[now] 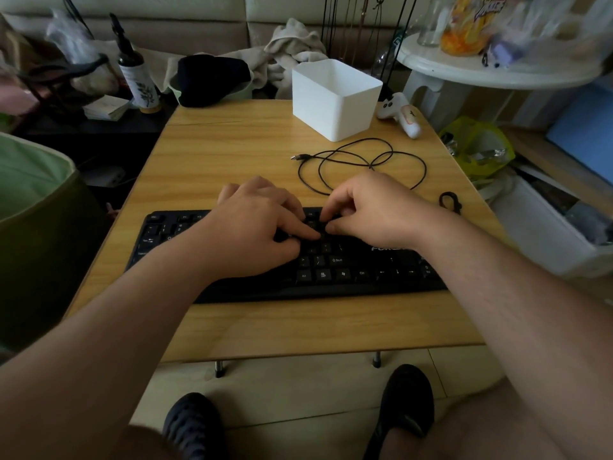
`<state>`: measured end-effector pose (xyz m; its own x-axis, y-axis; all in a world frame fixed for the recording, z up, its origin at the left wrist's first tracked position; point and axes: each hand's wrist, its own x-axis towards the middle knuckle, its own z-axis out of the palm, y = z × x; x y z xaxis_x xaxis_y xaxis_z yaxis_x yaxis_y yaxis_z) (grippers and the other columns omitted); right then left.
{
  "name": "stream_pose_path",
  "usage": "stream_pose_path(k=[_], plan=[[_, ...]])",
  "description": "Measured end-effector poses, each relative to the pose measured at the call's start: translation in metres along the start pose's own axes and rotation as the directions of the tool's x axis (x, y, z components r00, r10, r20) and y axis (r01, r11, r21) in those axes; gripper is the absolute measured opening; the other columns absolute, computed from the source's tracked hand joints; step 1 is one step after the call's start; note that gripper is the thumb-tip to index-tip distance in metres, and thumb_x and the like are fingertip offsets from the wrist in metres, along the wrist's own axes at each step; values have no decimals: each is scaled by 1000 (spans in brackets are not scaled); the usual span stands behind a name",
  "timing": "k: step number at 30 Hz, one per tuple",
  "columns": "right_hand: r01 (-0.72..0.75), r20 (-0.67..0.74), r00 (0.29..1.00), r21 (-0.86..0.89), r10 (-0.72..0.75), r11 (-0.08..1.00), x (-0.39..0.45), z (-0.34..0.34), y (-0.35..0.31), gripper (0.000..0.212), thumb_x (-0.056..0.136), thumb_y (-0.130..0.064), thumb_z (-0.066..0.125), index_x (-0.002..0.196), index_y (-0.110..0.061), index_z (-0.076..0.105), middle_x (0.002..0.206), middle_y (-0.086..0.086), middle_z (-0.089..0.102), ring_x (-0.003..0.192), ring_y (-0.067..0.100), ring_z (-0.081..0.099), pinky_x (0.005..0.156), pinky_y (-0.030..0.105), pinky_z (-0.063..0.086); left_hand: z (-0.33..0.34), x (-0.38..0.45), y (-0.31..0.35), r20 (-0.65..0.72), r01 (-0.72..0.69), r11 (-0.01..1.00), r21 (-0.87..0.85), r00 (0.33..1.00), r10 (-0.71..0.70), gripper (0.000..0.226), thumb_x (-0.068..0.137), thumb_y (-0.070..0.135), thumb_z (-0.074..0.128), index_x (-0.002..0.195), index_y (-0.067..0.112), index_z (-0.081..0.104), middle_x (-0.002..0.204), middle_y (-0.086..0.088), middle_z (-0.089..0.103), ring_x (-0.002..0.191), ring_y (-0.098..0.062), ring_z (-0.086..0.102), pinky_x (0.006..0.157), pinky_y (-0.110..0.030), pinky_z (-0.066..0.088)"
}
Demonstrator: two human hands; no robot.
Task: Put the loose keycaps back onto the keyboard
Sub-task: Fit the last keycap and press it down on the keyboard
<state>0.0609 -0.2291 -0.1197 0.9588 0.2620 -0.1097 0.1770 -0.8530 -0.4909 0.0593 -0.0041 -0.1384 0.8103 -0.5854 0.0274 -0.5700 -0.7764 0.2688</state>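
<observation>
Now | left hand (262, 224), right hand (371, 210) | curled fingertips meet (touching) on keyboard (331, 270)

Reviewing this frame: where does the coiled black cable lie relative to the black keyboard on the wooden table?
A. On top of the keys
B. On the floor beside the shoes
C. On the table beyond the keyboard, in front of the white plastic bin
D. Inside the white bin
C: the coiled black cable lies on the wooden table, between the black keyboard and the white plastic bin.
</observation>
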Motion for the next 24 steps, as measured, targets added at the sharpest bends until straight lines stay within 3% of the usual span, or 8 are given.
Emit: stream_pose_path(k=[4, 7, 10, 13, 17, 20, 24], plan=[[-28, -69, 997, 92, 34, 995, 1, 4, 3, 3, 91, -32, 78, 91, -32, 81, 77, -17, 70, 73, -5, 61, 64, 18, 43, 0, -4, -2, 21, -19, 1000, 11, 1000, 18, 44, 83, 55, 43, 120, 66, 63, 131, 28, 51, 135, -12, 30, 105, -40, 21], [-27, -74, 997, 69, 32, 997, 1, 8, 3, 2, 88, -32, 81, 89, -32, 80, 75, -12, 69, 66, -2, 58, 58, 16, 41, 0, -5, -3, 46, -25, 999, 26, 999, 24, 44, 86, 56, 41, 123, 67, 60, 136, 26, 47, 136, -14, 26, 105, -38, 17], [-34, -81, 996, 55, 38, 998, 0, 10, 0, 8, 85, -30, 84, 91, -31, 79, 75, -7, 68, 65, 5, 58, 58, 22, 43, 2, -7, -5, 31, -42, 999, 10, 999, 41, 40, 89, 54, 46, 123, 67, 61, 135, 26, 47, 134, -14, 27, 105, -37, 17], [-71, -96, 992, 83, 79, 994, 2, 12, -1, 12, 82, -28, 86, 90, -31, 78, 74, -8, 67, 63, 5, 57, 58, 22, 42, 4, -8, -7, -59, -27, 997, -78, 998, 22, 36, 84, 51, 49, 112, 62, 69, 124, 28, 55, 130, -12, 35, 106, -38, 24], [-149, -52, 987, 91, 154, 985, 7, 10, -5, 15, 80, -24, 89, 86, -29, 77, 75, -9, 69, 65, 6, 61, 59, 23, 42, 6, -5, -12, -229, 43, 980, -192, 969, -88, 31, 85, 43, 52, 104, 52, 75, 107, 29, 63, 122, -16, 49, 108, -51, 40], [-196, -36, 980, -1, 196, 981, 10, 8, -12, 15, 79, -26, 89, 88, -29, 77, 80, -10, 69, 74, 8, 63, 60, 24, 42, 10, 2, -6, -288, 88, 962, -259, 944, -164, 31, 85, 43, 53, 104, 51, 75, 108, 24, 69, 119, -20, 55, 106, -52, 43], [-143, -52, 989, -137, 137, 980, 8, 7, -19, 16, 81, -26, 86, 90, -33, 75, 85, -13, 65, 78, 5, 59, 58, 23, 40, 18, 9, 0, -303, 81, 965, -248, 940, -157, 33, 83, 44, 51, 106, 51, 74, 107, 20, 72, 115, -22, 58, 103, -52, 44]])
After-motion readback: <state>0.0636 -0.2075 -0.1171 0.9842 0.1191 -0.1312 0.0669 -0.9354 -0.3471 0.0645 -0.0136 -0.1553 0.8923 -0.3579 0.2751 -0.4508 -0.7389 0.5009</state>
